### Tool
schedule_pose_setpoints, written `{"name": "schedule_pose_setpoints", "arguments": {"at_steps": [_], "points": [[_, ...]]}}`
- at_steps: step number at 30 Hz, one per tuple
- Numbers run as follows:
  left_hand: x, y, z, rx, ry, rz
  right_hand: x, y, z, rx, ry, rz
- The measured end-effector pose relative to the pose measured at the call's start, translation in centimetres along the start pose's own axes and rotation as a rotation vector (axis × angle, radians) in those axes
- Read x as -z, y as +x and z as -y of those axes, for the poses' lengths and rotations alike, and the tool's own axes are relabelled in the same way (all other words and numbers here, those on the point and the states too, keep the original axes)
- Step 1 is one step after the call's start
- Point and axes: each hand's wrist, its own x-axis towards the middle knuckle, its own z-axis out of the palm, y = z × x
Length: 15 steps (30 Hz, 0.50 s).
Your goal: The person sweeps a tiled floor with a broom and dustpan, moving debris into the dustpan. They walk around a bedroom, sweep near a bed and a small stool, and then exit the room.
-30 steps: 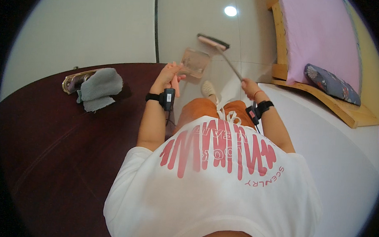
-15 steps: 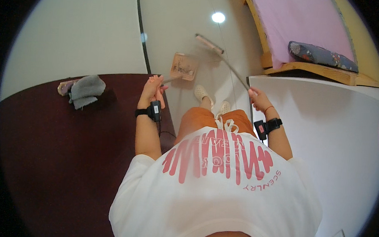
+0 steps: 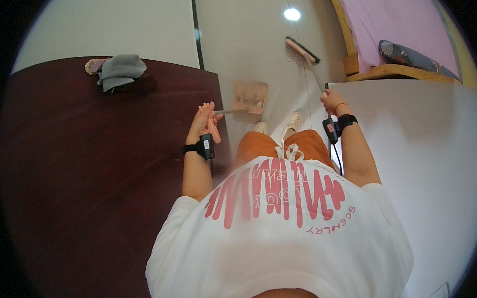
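Dustpan [image 3: 250, 89], pale pink, ahead of the cream shoes [image 3: 295, 120], with greyish specks showing in it. From my remote head view I cannot tell whether its base rests on the floor [image 3: 242, 33] or hangs just above.

Left hand [image 3: 201, 122]: fingers wrapped around a pink grip [image 3: 214, 130], apparently the end of the pan's stick, near the edge of the dark red table [image 3: 100, 186]. Right hand [image 3: 332, 101]: curled around the shaft of the broom [image 3: 303, 50], beside the corner of the white surface [image 3: 416, 165]; I cannot make out the thumb. Broom head well apart from the pan, close to the wooden bed frame [image 3: 351, 66], bristles dark.

Risks, my judgement:
1. Spill. A wrist roll on the left would tip the pan, and the specks could slide off near the shoes.
2. Snag. A wide swing on the right could knock the broom head on the bed frame or the shaft on the white corner.
3. Missed dirt. If the pan's lip sits off the tiles, I expect dust to pass underneath.
4. Scatter. With that gap between bristles and pan, a hard flick could throw debris past it.
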Motion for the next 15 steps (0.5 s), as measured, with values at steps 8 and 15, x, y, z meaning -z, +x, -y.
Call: {"name": "schedule_pose_setpoints", "arguments": {"at_steps": [8, 15], "points": [[2.1, 2.3, 0.8, -0.043, 0.082, 0.083, -7.8, -7.3, 13.9, -0.087, -0.119, 0.063], [2.0, 3.6, -0.7, -0.047, 0.165, 0.170, -6.2, -19.0, 20.5, -0.200, -0.015, 0.120]]}}
